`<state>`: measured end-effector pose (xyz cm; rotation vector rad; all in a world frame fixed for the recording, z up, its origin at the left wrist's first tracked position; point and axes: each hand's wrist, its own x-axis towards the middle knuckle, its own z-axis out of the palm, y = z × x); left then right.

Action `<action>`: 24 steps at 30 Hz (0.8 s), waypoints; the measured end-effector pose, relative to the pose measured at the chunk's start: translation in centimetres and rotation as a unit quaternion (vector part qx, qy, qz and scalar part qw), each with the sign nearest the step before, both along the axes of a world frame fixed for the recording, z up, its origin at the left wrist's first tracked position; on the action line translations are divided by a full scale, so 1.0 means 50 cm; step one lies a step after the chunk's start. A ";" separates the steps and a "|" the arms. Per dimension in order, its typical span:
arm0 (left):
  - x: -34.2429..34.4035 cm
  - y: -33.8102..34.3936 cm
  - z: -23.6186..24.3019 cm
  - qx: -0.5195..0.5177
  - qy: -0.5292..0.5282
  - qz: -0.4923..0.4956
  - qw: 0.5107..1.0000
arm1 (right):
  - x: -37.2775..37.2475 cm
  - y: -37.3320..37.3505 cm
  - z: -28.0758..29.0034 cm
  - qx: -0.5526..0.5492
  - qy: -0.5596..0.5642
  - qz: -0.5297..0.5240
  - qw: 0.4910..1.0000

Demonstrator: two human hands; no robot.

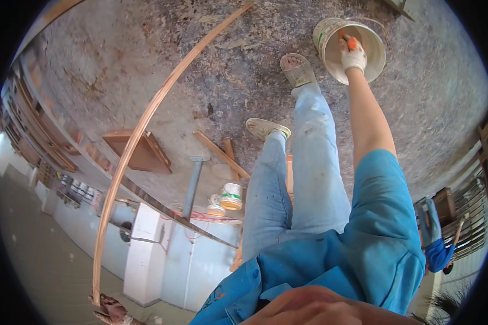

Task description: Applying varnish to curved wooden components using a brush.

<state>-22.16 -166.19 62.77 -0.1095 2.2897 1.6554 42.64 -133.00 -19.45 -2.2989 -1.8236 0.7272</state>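
Note:
A long, narrow wooden strip [141,127] runs from the floor at the top down to the lower left, bowed in this wide view. At its lower end, my left hand [113,310], in a brown-stained glove, grips the strip. My right arm reaches out to a white bucket [326,51] on the floor at the upper right. Inside the bucket's mouth, my right hand [354,57], in a white glove, is closed on a small orange object [352,43]. What that object is and what lies deeper in the bucket are hard to make out.
A brown wooden panel [138,151] lies left of my feet, near loose wood pieces [222,153] and a blue-grey metal stand [193,187]. Two small white buckets [231,196] stand beyond. At the right, another person [439,252] in blue is near a slatted rack [472,222].

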 end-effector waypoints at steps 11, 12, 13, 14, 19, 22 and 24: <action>-0.007 -0.012 0.002 -0.271 0.131 -0.363 0.882 | -0.003 -0.102 0.060 -0.001 0.133 0.010 0.991; -0.002 -0.016 -0.019 -0.231 0.102 -0.349 0.902 | 0.021 -0.117 0.070 -0.013 0.189 0.041 0.981; 0.006 -0.016 -0.044 -0.190 0.073 -0.335 0.920 | 0.029 -0.124 0.082 -0.006 0.190 0.045 0.981; 0.016 -0.018 -0.057 -0.153 0.045 -0.318 0.935 | 0.030 -0.134 0.095 -0.044 0.300 -0.017 0.953; -0.007 -0.100 -0.038 -0.147 0.012 -0.279 0.949 | 0.045 -0.086 0.186 -0.130 0.493 -0.222 0.831; -0.014 -0.147 -0.036 -0.154 0.004 -0.260 0.953 | 0.070 -0.067 0.169 -0.182 0.620 -0.325 0.691; -0.020 -0.156 -0.049 -0.149 -0.011 -0.248 0.957 | -0.013 -0.048 0.185 -0.194 0.644 -0.318 0.668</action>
